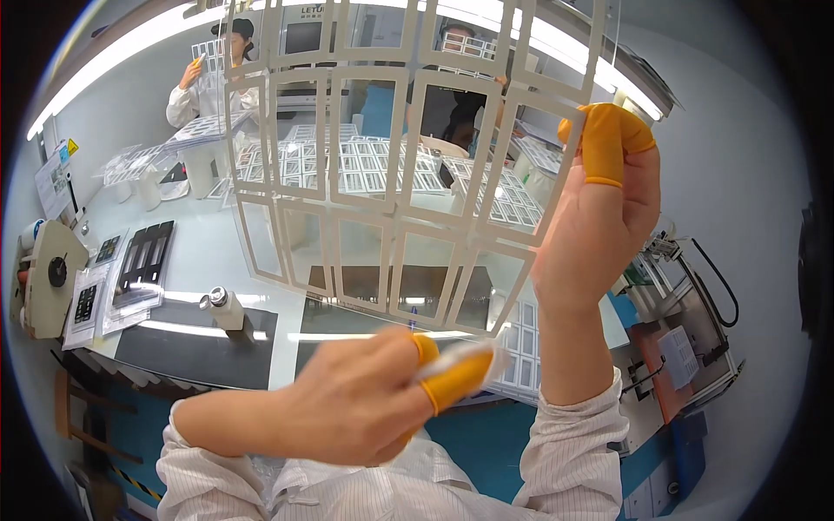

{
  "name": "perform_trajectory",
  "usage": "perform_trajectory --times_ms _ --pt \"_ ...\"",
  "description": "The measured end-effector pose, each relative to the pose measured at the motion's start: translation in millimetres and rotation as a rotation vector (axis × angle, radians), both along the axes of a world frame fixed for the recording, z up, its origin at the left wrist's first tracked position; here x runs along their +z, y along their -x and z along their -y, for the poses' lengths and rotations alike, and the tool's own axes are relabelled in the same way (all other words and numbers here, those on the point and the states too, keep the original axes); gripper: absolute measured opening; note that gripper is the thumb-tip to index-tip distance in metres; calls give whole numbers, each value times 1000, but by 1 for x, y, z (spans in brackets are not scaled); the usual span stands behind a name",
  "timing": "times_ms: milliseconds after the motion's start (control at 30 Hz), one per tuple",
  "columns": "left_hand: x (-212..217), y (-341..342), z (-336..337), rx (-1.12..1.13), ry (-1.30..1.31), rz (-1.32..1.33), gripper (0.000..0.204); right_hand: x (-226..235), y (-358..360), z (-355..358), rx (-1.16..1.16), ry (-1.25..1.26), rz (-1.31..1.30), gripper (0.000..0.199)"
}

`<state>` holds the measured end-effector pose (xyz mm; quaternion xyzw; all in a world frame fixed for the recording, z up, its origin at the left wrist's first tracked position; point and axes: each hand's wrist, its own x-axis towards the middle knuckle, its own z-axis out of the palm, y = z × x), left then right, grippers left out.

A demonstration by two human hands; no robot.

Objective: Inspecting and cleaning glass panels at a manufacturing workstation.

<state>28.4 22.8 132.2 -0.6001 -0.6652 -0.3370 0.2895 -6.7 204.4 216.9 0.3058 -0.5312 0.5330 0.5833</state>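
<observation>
My right hand (599,226), orange finger cots on its fingertips, pinches the right edge of a large clear sheet printed with white rectangular frames (473,233). The sheet stands raised and roughly upright in front of me, and the bench shows through it. Below its lower edge is my left hand (356,399), closed and also in orange finger cots. Between its thumb and fingers sits a white wipe (486,352), a little blurred. Whether the wipe touches the sheet I cannot tell.
A white dispenser bottle (224,308) stands on a dark mat (200,347). Left of it lie black panels (145,256) and bagged parts. More framed sheets (369,165) cover the far bench, where other people (228,78) work. Metal equipment (665,247) stands at right.
</observation>
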Motion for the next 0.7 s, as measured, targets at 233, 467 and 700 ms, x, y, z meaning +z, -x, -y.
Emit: perform_trajectory --times_ms 233,467,700 --pt "-66 14 -20 -495 213 1003 19 4 -4 6 62 46 17 11" --pt "-24 71 -43 -992 -564 1529 34 -4 -7 11 134 142 160 9" --pt "-20 66 -63 -1096 -428 1307 32 -9 -5 21 117 166 158 16"
